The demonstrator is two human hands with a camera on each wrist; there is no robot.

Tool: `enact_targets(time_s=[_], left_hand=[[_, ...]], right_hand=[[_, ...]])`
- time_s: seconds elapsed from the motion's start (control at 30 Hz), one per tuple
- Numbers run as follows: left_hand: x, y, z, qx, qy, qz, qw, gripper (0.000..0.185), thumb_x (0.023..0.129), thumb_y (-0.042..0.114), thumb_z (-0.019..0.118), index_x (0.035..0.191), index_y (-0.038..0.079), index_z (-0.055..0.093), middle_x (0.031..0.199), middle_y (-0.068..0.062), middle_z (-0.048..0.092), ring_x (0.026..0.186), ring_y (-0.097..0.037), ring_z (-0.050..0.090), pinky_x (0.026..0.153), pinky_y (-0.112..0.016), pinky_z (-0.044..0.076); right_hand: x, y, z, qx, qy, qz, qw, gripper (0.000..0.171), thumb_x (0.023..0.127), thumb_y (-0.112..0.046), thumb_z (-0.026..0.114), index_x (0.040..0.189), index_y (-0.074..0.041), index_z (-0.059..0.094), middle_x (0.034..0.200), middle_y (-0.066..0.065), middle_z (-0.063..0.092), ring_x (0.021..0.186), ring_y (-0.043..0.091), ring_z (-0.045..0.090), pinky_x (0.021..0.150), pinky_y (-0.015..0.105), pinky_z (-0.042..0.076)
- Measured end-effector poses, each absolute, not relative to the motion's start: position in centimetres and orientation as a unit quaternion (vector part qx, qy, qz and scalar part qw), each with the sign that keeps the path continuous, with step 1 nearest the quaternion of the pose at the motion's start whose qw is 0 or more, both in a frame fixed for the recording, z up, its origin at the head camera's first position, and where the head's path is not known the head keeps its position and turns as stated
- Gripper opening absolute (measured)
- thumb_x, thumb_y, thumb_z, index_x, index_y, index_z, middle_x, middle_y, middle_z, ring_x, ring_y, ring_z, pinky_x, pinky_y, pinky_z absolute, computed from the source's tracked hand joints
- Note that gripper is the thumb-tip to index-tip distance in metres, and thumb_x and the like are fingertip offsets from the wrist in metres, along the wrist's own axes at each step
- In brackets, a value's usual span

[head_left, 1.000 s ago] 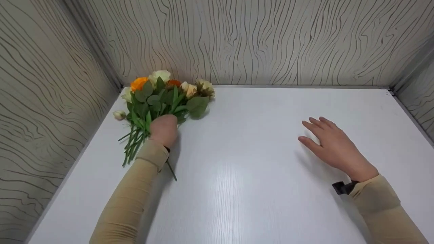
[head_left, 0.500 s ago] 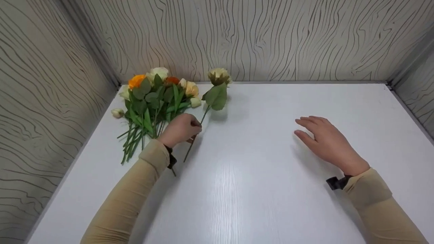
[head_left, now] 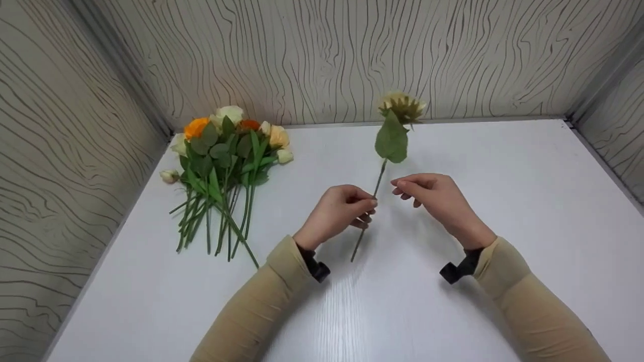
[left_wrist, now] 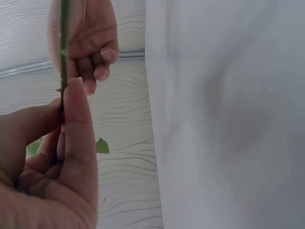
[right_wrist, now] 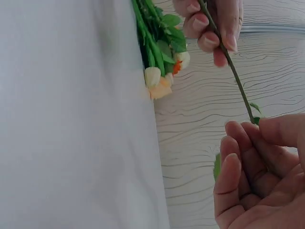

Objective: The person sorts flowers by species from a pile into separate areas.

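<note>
White table [head_left: 453,301] below; the left hand [head_left: 337,213] pinches one flower [head_left: 387,146], right hand [head_left: 437,196] curled loosely just beside its stem, holding nothing.

In the left wrist view the flower stem [left_wrist: 63,43] is blurred and runs off the top edge, its bloom unseen. The right wrist view cuts the bunch of flowers [right_wrist: 159,52] at the top edge.
</note>
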State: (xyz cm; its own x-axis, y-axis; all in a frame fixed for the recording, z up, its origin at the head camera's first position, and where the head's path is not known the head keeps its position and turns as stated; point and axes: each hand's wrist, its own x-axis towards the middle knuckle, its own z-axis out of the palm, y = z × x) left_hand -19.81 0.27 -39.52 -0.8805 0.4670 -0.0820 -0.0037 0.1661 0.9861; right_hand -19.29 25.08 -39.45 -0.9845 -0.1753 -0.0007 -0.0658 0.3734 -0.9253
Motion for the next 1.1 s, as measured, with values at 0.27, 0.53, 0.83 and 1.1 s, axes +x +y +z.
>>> enact_targets(time_s=[0.27,0.53,0.83,1.1], left_hand=[[-18.5,2.6,-41.2,0.174,0.728,0.633,0.199,0.014,0.099,0.013,0.07,0.104,0.0,0.074,0.092,-0.014,0.072,0.075,-0.019,0.072,0.069,-0.035,0.062],[-18.2,2.9,-41.3,0.188,0.743,0.594,0.244,0.005,0.096,0.012,0.073,0.1,0.008,0.074,0.093,-0.013,0.074,0.077,-0.018,0.072,0.07,-0.033,0.061],[-17.5,3.2,-41.2,0.201,0.762,0.556,0.265,0.004,0.095,0.008,0.072,0.098,0.008,0.07,0.085,-0.008,0.074,0.072,-0.017,0.072,0.068,-0.031,0.06],[-17.1,3.3,-40.8,0.298,0.836,0.438,0.141,0.029,0.101,0.025,0.068,0.125,0.009,0.07,0.104,0.0,0.073,0.088,-0.01,0.069,0.077,-0.024,0.055]], right_hand=[[-19.2,24.2,-40.5,-0.033,0.786,-0.613,0.074,0.042,0.095,-0.04,0.075,0.114,-0.003,0.074,0.103,0.01,0.074,0.089,0.025,0.059,0.068,0.026,0.047],[-19.5,24.9,-40.4,-0.014,0.76,-0.647,0.053,0.041,0.095,-0.035,0.075,0.115,0.001,0.072,0.097,0.01,0.074,0.088,0.02,0.068,0.073,0.027,0.054],[-19.4,24.7,-40.5,0.006,0.705,-0.707,0.053,0.046,0.095,-0.028,0.077,0.122,0.008,0.065,0.102,0.015,0.072,0.085,0.019,0.07,0.08,0.033,0.06],[-19.8,26.4,-39.8,0.005,0.718,-0.694,0.045,0.044,0.096,-0.026,0.075,0.125,0.006,0.065,0.11,0.014,0.071,0.092,0.021,0.07,0.083,0.034,0.06]])
